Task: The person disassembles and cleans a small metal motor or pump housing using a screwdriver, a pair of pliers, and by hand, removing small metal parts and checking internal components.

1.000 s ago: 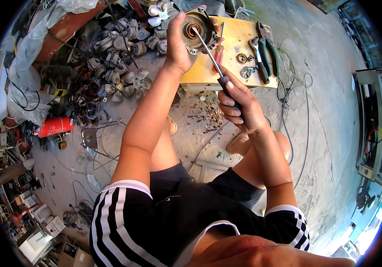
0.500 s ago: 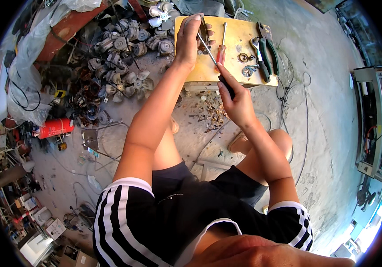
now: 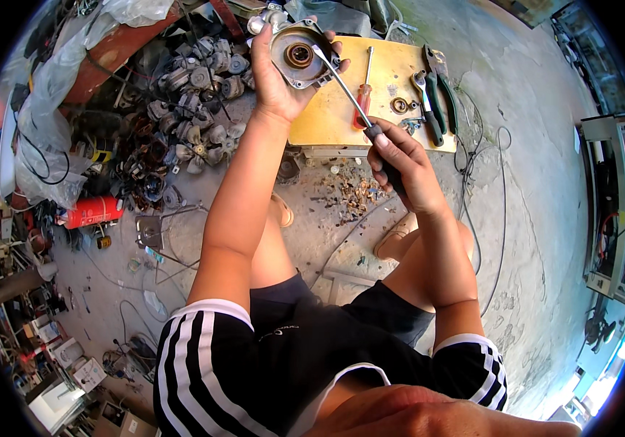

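Observation:
My left hand point(image 3: 276, 73) grips a round grey metal motor housing point(image 3: 299, 54) with a copper-coloured centre, held tilted over the near left corner of a low yellow wooden board point(image 3: 385, 80). My right hand point(image 3: 400, 164) is closed around the black handle of a long screwdriver point(image 3: 342, 84). Its metal shaft slants up and left, and its tip touches the housing's rim. Both forearms reach out from my knees over the concrete floor.
On the board lie a red-handled screwdriver point(image 3: 363, 91), a wrench point(image 3: 425, 105), green-handled pliers point(image 3: 440, 87) and small rings point(image 3: 400, 105). A heap of old motor parts point(image 3: 189, 109) lies left, with a red canister point(image 3: 90, 211). Debris point(image 3: 349, 193) and cables point(image 3: 487, 167) litter the floor.
The housing, hidden behind my left hand half a second ago, is turned face-up again. My right hand has shifted slightly with the screwdriver, whose tip stays at the housing.

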